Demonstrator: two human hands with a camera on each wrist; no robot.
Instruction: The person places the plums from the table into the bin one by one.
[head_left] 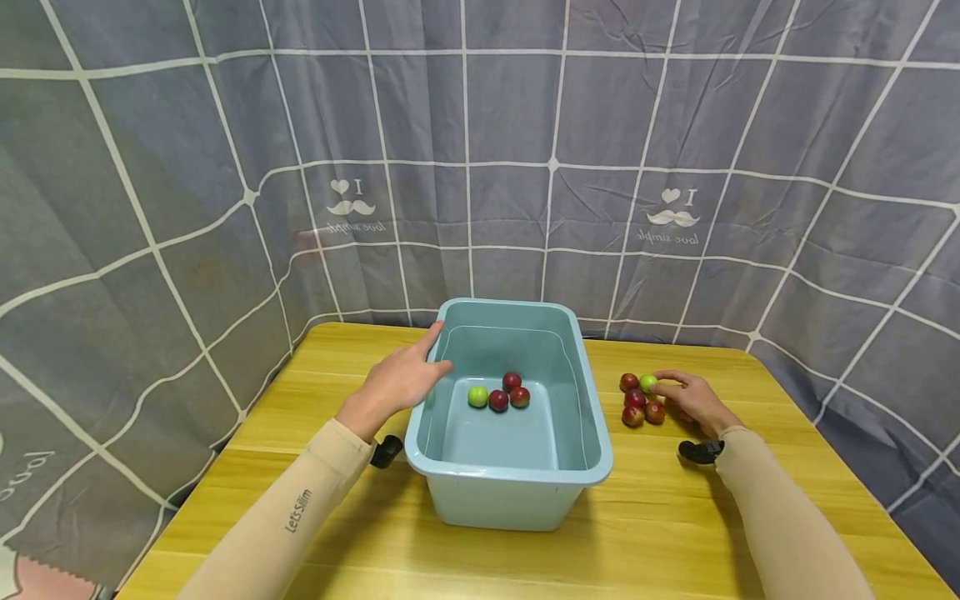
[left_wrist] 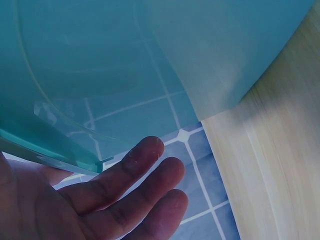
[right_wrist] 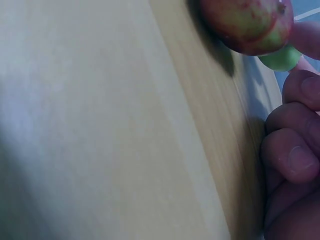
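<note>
A light-blue plastic tub (head_left: pixel 517 477) stands on the wooden table. My left hand (head_left: pixel 397 379) rests on its left rim, thumb toward the inside. In the left wrist view, the fingers (left_wrist: pixel 150 187) extend loosely along the outside. Three small red apples (head_left: pixel 498 401) and a green one (head_left: pixel 477 397) lie on the tub's floor. To the right of the tub, my right hand (head_left: pixel 697 400) pinches another small green apple (head_left: pixel 648 383) between thumb and forefinger; its other fingers (right_wrist: pixel 295 155) are curled. Several red apples (head_left: pixel 633 415) lie beside it, one of them (right_wrist: pixel 247 22) close to the right wrist camera.
A grey curtain (head_left: pixel 510 208) with white grid lines hangs behind and at both sides of the wooden table (head_left: pixel 352 542). Black wrist cameras are strapped to the left wrist (head_left: pixel 386 452) and the right wrist (head_left: pixel 701 452).
</note>
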